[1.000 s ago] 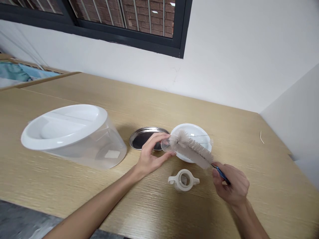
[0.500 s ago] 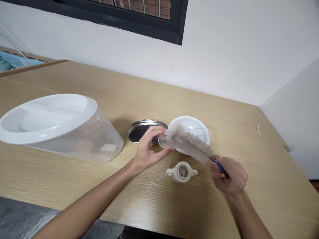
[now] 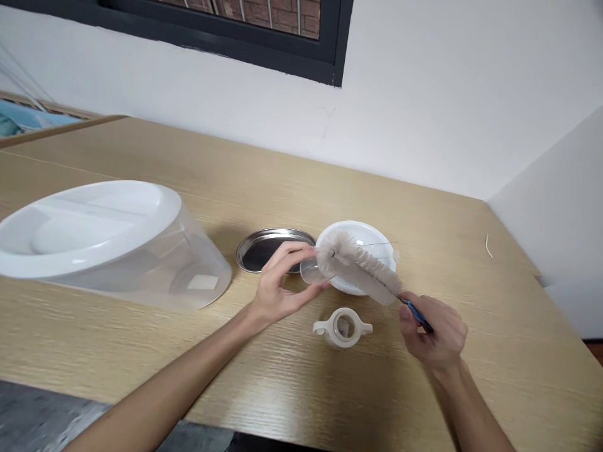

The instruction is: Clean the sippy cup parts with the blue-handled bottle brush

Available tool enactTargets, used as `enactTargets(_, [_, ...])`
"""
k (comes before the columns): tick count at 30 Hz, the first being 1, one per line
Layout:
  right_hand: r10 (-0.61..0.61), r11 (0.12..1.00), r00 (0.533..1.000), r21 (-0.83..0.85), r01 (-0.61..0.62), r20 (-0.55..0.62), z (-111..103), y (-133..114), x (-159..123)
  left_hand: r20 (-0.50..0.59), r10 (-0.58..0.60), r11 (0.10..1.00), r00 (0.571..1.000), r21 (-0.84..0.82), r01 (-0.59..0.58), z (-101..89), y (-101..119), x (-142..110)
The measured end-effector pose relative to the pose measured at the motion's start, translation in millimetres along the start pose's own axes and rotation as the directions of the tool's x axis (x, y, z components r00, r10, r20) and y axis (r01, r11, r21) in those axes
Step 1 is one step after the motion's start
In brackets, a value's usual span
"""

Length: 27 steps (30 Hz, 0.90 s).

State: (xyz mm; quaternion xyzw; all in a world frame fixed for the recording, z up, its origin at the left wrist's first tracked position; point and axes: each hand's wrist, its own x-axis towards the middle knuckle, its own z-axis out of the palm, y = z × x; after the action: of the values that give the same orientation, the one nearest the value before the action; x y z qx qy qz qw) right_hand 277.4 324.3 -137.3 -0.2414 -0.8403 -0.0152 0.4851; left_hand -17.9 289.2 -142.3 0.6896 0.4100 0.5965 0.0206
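My left hand holds a clear container between the thumb below and the fingers above. Its exact kind is not plain, because white bristles cover most of it. A bottle brush with a blue handle is gripped in my right hand. The bristle head slants up to the left and overlaps the clear container's end; I cannot tell whether any bristles are inside. Just below them stands a small whitish two-handled cup, its round mouth facing up. Behind the brush lies a white bowl.
A steel plate lies behind my left hand. At the left stands a large translucent bin with a white rim. A thin pale strip lies on the wooden table at the right. A white wall rises behind.
The brush head has shifted slightly to the right, uncovering a little more of the clear container's left end. Both hands keep their grips.
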Motion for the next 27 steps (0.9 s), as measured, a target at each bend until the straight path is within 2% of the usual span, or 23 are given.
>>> enactTargets(4, [-0.029, 0.999, 0.999, 0.033, 0.028, 0.024, -0.1, 0.0, -1.0, 0.004, 0.002, 1.0, 1.0, 0.021, -0.002, 0.0, -1.4, -0.6])
enactTargets(7, [-0.014, 1.0, 1.0, -0.01, 0.014, 0.018, 1.4, 0.3, -1.4, -0.009, -0.034, 0.999, 0.999, 0.015, 0.034, 0.5, -2.6, -1.5])
enactTargets(10, [0.0, 1.0, 1.0, -0.022, 0.0, 0.004, 2.3, 0.4, -0.7, -0.019, -0.069, 0.996, 0.997, -0.061, 0.068, 2.0, -3.7, -3.9])
enactTargets(16, [-0.031, 0.999, 0.999, 0.011, 0.031, 0.014, 0.9, -2.3, 0.0, 0.028, -0.112, 0.96, 0.993, -0.256, 0.116, 4.4, -4.0, -6.2])
enactTargets(21, [-0.027, 0.999, 1.0, 0.025, 0.027, 0.002, 1.4, -0.9, -0.4, -0.067, -0.084, 0.975, 0.994, -0.211, 0.068, 1.8, -2.4, 0.9])
enactTargets(27, [-0.011, 1.0, 1.0, -0.015, 0.011, -0.011, 3.0, -1.2, 0.3, -0.054, -0.225, 0.936, 0.973, -0.291, 0.2, 0.9, 3.4, 1.8])
